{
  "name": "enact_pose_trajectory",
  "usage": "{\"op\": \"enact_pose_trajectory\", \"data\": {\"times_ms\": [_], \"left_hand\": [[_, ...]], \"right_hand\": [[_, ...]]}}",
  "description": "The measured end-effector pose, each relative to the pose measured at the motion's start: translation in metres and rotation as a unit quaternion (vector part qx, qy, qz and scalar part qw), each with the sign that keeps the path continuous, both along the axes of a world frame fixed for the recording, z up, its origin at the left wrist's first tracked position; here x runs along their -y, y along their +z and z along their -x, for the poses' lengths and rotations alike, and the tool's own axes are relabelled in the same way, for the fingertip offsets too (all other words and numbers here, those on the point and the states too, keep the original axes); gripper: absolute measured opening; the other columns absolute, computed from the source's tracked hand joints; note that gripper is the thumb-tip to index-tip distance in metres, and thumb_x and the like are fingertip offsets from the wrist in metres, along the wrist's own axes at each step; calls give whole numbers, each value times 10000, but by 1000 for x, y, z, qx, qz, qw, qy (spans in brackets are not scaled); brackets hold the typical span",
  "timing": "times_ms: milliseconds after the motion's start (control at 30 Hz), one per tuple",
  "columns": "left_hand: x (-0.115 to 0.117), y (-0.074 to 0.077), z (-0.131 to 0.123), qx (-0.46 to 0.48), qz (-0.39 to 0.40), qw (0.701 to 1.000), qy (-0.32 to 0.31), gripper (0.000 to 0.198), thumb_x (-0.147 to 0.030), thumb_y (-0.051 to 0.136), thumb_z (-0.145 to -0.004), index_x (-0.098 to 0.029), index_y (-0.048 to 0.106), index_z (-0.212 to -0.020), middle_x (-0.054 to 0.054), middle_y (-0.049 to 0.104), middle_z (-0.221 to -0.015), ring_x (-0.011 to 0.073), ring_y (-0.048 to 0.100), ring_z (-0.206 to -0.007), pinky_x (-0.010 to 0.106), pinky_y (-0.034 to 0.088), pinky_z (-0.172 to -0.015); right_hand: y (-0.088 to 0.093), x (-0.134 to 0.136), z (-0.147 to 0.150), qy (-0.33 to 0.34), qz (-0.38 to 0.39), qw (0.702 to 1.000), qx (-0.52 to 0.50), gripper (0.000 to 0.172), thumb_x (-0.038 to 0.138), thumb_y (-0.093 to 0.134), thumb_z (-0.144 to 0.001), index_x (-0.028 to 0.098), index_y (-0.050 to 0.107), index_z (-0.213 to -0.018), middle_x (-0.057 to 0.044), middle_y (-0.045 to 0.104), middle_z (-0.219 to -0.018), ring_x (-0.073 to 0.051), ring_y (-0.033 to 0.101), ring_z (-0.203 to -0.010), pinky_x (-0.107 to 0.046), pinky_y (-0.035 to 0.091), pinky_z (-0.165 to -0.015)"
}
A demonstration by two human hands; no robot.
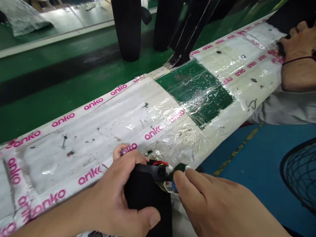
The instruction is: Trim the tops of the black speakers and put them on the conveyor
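My left hand grips a black padded block at the near edge of the bench. A black plastic bracket with red wires sits on top of the block. My right hand is just right of it, with its fingertips against a small blue part. I cannot tell whether those fingers hold it. A small green circuit board lies just above those fingertips. The bench top is white, covered in clear film and pink-printed "anko" tape.
A co-worker's hand with a dark wrist cord rests on the far right of the bench. A green mat patch lies under the film. Black posts stand beyond the bench, and a round wire fan guard sits lower right.
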State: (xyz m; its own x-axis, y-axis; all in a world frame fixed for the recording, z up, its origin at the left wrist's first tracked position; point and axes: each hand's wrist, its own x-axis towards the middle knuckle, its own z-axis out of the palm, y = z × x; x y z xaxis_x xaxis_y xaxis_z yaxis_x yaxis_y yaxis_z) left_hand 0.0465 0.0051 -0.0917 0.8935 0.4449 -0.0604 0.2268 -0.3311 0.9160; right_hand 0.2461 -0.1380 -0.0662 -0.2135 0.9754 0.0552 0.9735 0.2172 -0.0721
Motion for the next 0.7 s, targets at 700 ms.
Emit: {"op": "enact_pose_trajectory", "data": {"times_ms": [700], "left_hand": [[0, 0, 6, 15, -21, 1000, -6, 444, -469, 743, -816, -261, 465, -1094, 64, 551, -1108, 325, 528, -1107, 504, 439, -980]], "right_hand": [[-4, 11, -17, -80, 11, 974, -211, 168, 204, 370, -1082, 230, 533, -1117, 3, 704, -806, -200, 693, -622, -325, 478, -528]]}}
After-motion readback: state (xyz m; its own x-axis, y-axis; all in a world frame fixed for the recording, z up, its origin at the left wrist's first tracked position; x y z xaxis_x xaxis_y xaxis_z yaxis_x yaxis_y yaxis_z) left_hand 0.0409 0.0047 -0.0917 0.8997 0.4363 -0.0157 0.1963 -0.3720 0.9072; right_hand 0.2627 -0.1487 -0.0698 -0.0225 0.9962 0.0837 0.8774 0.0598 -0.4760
